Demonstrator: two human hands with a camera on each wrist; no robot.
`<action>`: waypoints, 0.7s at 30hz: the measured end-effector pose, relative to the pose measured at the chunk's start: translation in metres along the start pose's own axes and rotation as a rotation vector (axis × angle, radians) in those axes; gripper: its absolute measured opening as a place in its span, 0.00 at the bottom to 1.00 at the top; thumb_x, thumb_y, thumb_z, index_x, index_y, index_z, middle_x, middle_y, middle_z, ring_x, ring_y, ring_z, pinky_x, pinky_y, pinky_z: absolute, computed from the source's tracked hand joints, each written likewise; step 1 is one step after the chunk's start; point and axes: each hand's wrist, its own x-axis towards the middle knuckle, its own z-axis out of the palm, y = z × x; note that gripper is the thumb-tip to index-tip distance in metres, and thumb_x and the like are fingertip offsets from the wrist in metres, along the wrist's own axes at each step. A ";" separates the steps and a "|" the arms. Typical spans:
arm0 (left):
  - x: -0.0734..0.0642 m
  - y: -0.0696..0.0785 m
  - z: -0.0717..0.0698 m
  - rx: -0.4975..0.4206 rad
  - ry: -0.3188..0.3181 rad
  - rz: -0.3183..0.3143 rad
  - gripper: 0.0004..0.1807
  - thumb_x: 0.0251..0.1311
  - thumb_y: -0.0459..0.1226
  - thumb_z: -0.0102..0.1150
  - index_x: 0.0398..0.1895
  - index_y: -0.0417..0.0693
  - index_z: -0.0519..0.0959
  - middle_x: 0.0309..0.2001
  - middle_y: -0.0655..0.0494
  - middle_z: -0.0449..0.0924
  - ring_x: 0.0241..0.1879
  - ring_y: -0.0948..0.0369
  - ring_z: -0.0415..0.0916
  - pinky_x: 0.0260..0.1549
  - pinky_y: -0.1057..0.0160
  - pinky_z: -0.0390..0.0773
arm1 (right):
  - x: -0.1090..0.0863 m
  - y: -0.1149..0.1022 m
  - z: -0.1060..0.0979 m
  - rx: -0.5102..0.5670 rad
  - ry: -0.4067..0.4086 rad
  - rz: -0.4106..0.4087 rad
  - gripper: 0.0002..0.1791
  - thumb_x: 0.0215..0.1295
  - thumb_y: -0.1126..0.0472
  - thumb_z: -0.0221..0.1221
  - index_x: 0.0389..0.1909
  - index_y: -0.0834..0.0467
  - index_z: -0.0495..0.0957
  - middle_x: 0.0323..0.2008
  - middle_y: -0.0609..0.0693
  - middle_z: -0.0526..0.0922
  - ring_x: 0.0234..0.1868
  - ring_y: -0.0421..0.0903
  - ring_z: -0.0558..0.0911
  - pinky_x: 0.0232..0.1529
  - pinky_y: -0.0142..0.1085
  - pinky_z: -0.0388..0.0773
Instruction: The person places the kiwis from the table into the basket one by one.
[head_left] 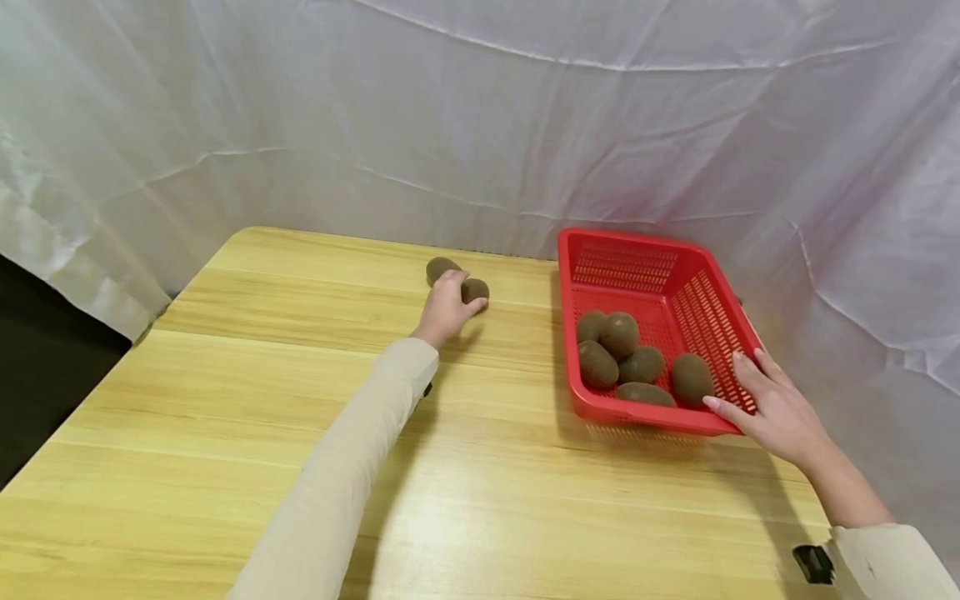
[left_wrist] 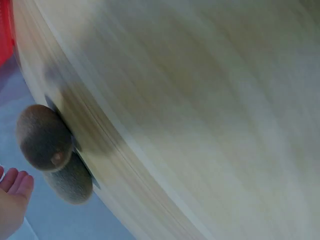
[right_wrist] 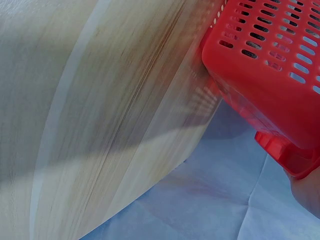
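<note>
Two brown kiwis lie side by side toward the table's far edge, the far kiwi (head_left: 441,268) and the near kiwi (head_left: 476,291). My left hand (head_left: 447,310) is at the near one, thumb and fingers spread about it. In the left wrist view, a gap shows between the fingers (left_wrist: 18,182) and the closer kiwi (left_wrist: 44,138); the thumb is out of sight there. On the right, my right hand (head_left: 783,412) grips the near right corner of a red plastic basket (head_left: 652,423). Several kiwis (head_left: 642,365) lie inside it, mostly toward the near left.
The light wooden table (head_left: 247,400) has a rounded far left corner. A white cloth curtain (head_left: 450,108) hangs behind the table and along its right side. A dark area (head_left: 52,350) shows beyond the left edge.
</note>
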 end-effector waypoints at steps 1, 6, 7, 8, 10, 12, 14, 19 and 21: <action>0.001 -0.002 0.000 0.004 -0.005 -0.008 0.31 0.58 0.42 0.61 0.61 0.34 0.67 0.62 0.40 0.66 0.62 0.48 0.65 0.62 0.55 0.68 | 0.000 0.000 0.000 0.000 0.000 0.000 0.44 0.63 0.45 0.54 0.66 0.74 0.52 0.66 0.73 0.54 0.73 0.59 0.39 0.70 0.58 0.38; 0.003 -0.010 0.001 0.035 -0.051 -0.072 0.35 0.57 0.42 0.62 0.63 0.32 0.63 0.63 0.37 0.64 0.63 0.46 0.64 0.63 0.54 0.66 | 0.001 0.000 0.000 0.000 0.005 -0.006 0.44 0.63 0.45 0.54 0.66 0.74 0.52 0.66 0.73 0.54 0.73 0.60 0.39 0.71 0.56 0.37; 0.003 -0.011 0.001 0.039 -0.061 -0.086 0.35 0.57 0.41 0.62 0.63 0.32 0.62 0.63 0.37 0.64 0.64 0.46 0.63 0.63 0.54 0.66 | 0.001 -0.001 0.000 0.001 0.005 -0.008 0.44 0.63 0.46 0.54 0.66 0.74 0.52 0.66 0.73 0.54 0.73 0.60 0.39 0.71 0.56 0.36; 0.004 -0.012 0.001 0.046 -0.071 -0.098 0.36 0.57 0.41 0.62 0.64 0.31 0.62 0.63 0.37 0.64 0.64 0.46 0.63 0.63 0.53 0.66 | 0.001 -0.001 0.000 0.002 0.006 -0.009 0.44 0.63 0.46 0.54 0.66 0.74 0.52 0.66 0.73 0.54 0.73 0.60 0.39 0.71 0.56 0.37; 0.004 -0.013 0.001 0.046 -0.089 -0.122 0.37 0.56 0.40 0.63 0.64 0.31 0.61 0.63 0.36 0.64 0.64 0.46 0.63 0.63 0.53 0.65 | 0.001 -0.001 -0.001 0.004 0.005 -0.008 0.44 0.63 0.46 0.54 0.66 0.74 0.52 0.66 0.73 0.54 0.73 0.60 0.39 0.70 0.57 0.37; 0.005 -0.013 0.001 0.041 -0.107 -0.138 0.37 0.56 0.40 0.62 0.65 0.31 0.60 0.64 0.36 0.63 0.64 0.46 0.63 0.63 0.53 0.65 | 0.001 -0.001 -0.002 0.006 0.000 -0.003 0.44 0.63 0.46 0.54 0.66 0.73 0.51 0.67 0.72 0.53 0.73 0.60 0.39 0.69 0.59 0.38; 0.007 -0.013 0.002 0.039 -0.125 -0.153 0.38 0.56 0.39 0.62 0.65 0.31 0.59 0.64 0.37 0.62 0.64 0.46 0.62 0.63 0.53 0.66 | 0.000 -0.002 -0.002 0.008 -0.005 0.003 0.44 0.63 0.45 0.54 0.67 0.73 0.51 0.67 0.72 0.53 0.73 0.60 0.38 0.69 0.60 0.39; 0.010 -0.012 0.003 0.070 -0.161 -0.187 0.38 0.57 0.38 0.62 0.66 0.31 0.57 0.64 0.35 0.62 0.64 0.45 0.62 0.63 0.54 0.65 | 0.001 -0.001 -0.002 0.007 -0.010 0.006 0.44 0.63 0.45 0.54 0.67 0.73 0.51 0.67 0.72 0.53 0.73 0.60 0.39 0.68 0.61 0.40; 0.011 -0.012 0.003 0.086 -0.165 -0.199 0.36 0.58 0.37 0.61 0.65 0.30 0.58 0.63 0.35 0.62 0.63 0.45 0.63 0.63 0.54 0.66 | 0.001 -0.001 -0.001 0.004 -0.008 0.003 0.44 0.63 0.45 0.54 0.67 0.73 0.51 0.67 0.72 0.53 0.73 0.60 0.39 0.69 0.60 0.39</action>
